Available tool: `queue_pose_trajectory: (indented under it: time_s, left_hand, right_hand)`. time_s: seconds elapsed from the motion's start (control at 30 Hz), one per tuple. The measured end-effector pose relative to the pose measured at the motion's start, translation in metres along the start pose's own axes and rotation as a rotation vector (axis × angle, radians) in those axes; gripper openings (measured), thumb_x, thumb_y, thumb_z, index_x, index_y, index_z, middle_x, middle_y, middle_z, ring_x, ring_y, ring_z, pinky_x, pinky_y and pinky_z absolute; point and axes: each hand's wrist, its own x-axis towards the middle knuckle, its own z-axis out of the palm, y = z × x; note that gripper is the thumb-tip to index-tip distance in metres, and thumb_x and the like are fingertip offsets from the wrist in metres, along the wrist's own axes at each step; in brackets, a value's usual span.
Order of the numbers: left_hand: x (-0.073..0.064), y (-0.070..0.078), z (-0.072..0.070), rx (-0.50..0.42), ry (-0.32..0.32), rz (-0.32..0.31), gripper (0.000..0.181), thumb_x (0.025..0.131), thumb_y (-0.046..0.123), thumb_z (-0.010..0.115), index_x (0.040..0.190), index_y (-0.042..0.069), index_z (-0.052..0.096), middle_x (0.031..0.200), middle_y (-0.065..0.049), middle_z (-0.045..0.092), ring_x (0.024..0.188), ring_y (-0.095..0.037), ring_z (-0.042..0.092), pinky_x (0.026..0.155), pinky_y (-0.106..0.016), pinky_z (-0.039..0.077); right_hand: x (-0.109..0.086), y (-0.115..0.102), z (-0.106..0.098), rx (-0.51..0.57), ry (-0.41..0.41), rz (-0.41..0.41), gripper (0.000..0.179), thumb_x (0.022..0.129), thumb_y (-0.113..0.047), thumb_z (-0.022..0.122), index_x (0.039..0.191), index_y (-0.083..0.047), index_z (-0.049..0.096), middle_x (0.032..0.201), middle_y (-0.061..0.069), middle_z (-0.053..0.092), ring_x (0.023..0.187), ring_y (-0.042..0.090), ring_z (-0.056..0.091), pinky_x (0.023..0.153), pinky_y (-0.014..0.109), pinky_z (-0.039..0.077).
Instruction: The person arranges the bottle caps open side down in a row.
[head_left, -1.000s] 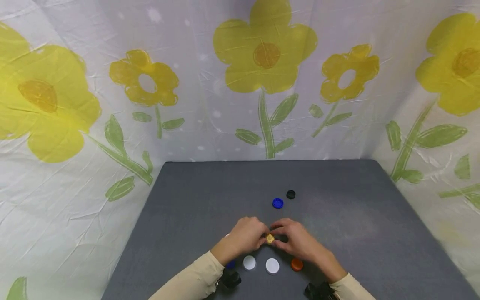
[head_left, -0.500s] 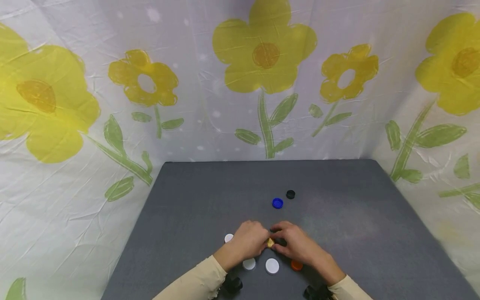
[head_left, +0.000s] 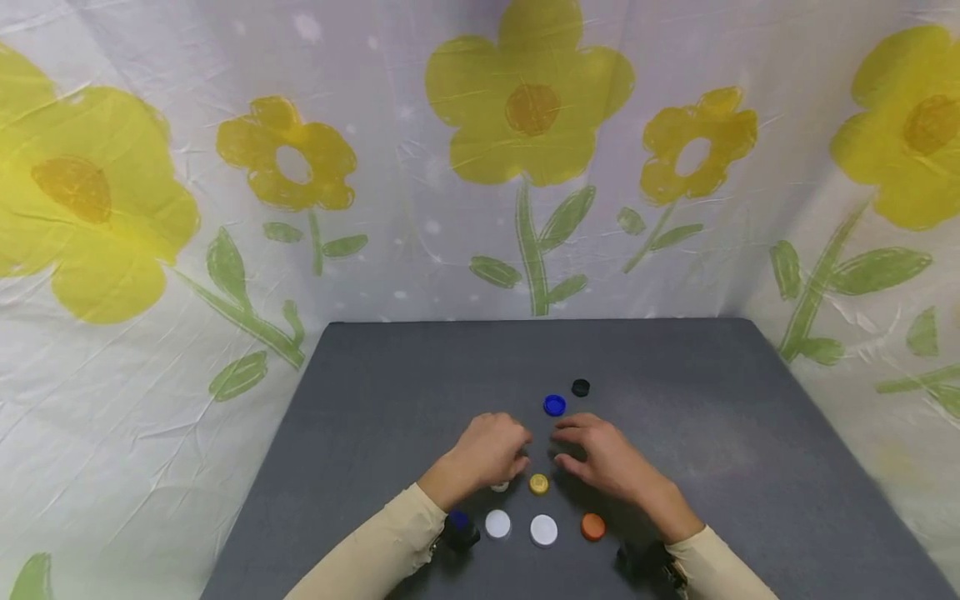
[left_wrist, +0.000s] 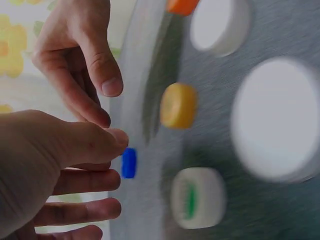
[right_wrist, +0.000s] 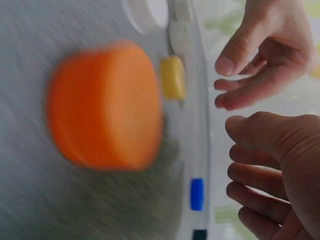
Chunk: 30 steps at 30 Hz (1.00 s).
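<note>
A yellow bottle cap lies on the grey table, apart from both hands. My left hand hovers to its left and beyond it, fingers loosely bent, holding nothing. To the right, my right hand is raised with relaxed fingers and nothing between them. A white cap with a green mark sits below the left hand, partly hidden by it in the head view. Beyond the hands is a blue cap, nearest the right fingertips, with a black cap just past it.
Closer to me stand two white caps and an orange cap in a row. Another blue cap is partly covered by the left wrist's camera. The table's far edge meets a flower-printed curtain.
Both hands have let go of the yellow cap, which now lies on the table. They have lifted away from it, forward and slightly apart.
</note>
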Motion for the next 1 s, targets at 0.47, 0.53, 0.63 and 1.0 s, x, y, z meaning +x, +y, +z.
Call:
queue_pose_trajectory:
  time_s: [0.47, 0.53, 0.63, 1.0]
  left_hand:
    - [0.048, -0.018, -0.008, 0.021, 0.012, -0.093, 0.024, 0.088, 0.041, 0.074, 0.100, 0.020, 0.076, 0.091, 0.002, 0.074, 0.081, -0.019, 0.070, 0.066, -0.039, 0.057]
    - [0.055, -0.019, -0.004, 0.017, 0.025, -0.109, 0.022, 0.088, 0.040, 0.074, 0.097, 0.020, 0.075, 0.090, 0.002, 0.074, 0.081, -0.020, 0.070, 0.065, -0.039, 0.057]
    - [0.064, -0.022, 0.003, 0.001, 0.035, -0.142, 0.020, 0.087, 0.039, 0.075, 0.094, 0.021, 0.074, 0.088, 0.002, 0.074, 0.080, -0.019, 0.070, 0.064, -0.040, 0.056]
    - [0.088, -0.026, 0.022, -0.045, -0.071, -0.185, 0.025, 0.086, 0.042, 0.077, 0.093, 0.019, 0.072, 0.087, 0.001, 0.071, 0.081, -0.018, 0.067, 0.065, -0.042, 0.056]
  right_hand:
    - [0.029, 0.035, -0.012, -0.123, 0.019, 0.074, 0.042, 0.081, -0.023, 0.085, 0.115, -0.001, 0.073, 0.122, 0.017, 0.068, 0.116, 0.034, 0.062, 0.094, 0.050, 0.052]
    - [0.032, 0.040, -0.011, -0.139, 0.014, 0.083, 0.043, 0.081, -0.024, 0.085, 0.115, -0.001, 0.072, 0.124, 0.018, 0.067, 0.117, 0.035, 0.061, 0.096, 0.050, 0.051]
    - [0.037, 0.046, -0.009, -0.148, -0.002, 0.097, 0.044, 0.081, -0.025, 0.084, 0.116, -0.001, 0.072, 0.128, 0.018, 0.065, 0.120, 0.035, 0.059, 0.098, 0.051, 0.050]
    - [0.050, 0.061, 0.002, -0.159, -0.035, 0.055, 0.042, 0.080, -0.023, 0.085, 0.111, 0.001, 0.073, 0.128, 0.023, 0.064, 0.121, 0.040, 0.058, 0.101, 0.052, 0.047]
